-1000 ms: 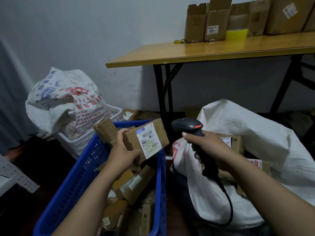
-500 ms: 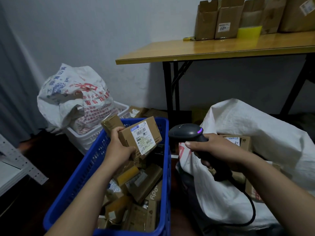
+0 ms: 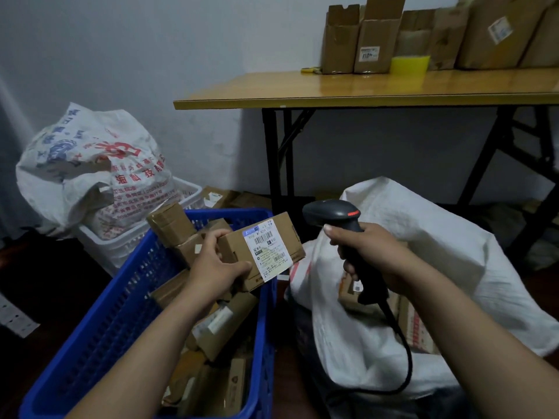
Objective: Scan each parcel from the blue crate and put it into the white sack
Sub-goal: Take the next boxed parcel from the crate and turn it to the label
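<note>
Two hands grasp: left [image 3: 215, 267] a boxy cardboard parcel [image 3: 263, 249], right [image 3: 367, 252] a smooth black plastic scanner [image 3: 338, 216].

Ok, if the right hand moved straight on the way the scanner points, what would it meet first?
The scanner would probably meet the labelled parcel the left hand holds; depth is unclear.

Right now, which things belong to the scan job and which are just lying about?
Job: left hand, parcel it holds, right hand, scanner, blue crate, white sack.
Lying about: printed sack, white basket, table, cardboard boxes on it.
</note>
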